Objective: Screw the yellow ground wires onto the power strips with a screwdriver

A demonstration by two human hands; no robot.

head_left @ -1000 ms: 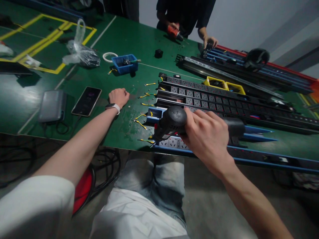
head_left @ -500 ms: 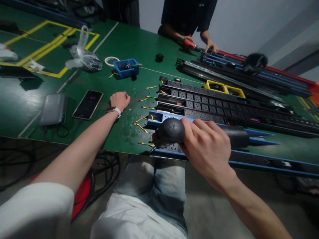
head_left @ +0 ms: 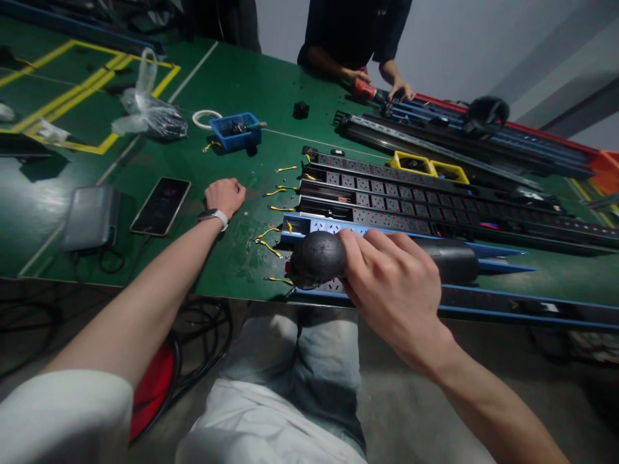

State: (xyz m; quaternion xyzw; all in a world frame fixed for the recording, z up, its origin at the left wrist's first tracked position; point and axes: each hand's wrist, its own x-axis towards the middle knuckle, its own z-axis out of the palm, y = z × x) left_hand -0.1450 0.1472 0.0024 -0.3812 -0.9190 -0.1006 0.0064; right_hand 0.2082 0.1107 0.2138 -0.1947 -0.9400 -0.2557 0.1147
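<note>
Bare tabletop (head_left: 222, 258) lies between the phone (head_left: 161, 206) and yellow-green wires (head_left: 268, 249), the left forearm (head_left: 159, 277) crossing it.

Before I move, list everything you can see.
Power tool: one, mostly black, in right hand
Socket strips: several, black and blue, table's right
Wires: several, yellow and green, strip ends
Phone: one, dark, near left hand
Box: one, grey, beside phone
Tray: one, blue, beyond left hand
Bag: one, clear, beyond phone
Bins: two, yellow, beyond strips
Drill: one, red, co-worker's hand
Table: one, green, underneath
Left hand: one, bare, on table
Right hand: one, bare, around tool
</note>
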